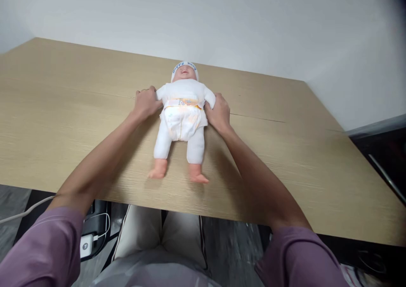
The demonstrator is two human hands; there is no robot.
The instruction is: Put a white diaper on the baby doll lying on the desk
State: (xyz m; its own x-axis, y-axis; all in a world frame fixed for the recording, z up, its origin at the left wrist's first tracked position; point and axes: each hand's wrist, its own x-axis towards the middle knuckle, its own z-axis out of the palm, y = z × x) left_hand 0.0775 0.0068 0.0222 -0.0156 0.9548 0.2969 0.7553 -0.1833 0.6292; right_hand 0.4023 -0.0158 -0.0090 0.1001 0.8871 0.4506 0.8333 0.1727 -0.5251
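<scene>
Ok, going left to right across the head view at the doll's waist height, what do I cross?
Bare table → left hand at the doll's side → doll in its diaper → right hand at the other side → bare table again.

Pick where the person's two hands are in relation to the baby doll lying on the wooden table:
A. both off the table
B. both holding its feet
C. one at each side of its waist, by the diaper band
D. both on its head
C: the left hand and right hand press against opposite sides of the baby doll at its diaper waistband.
</scene>
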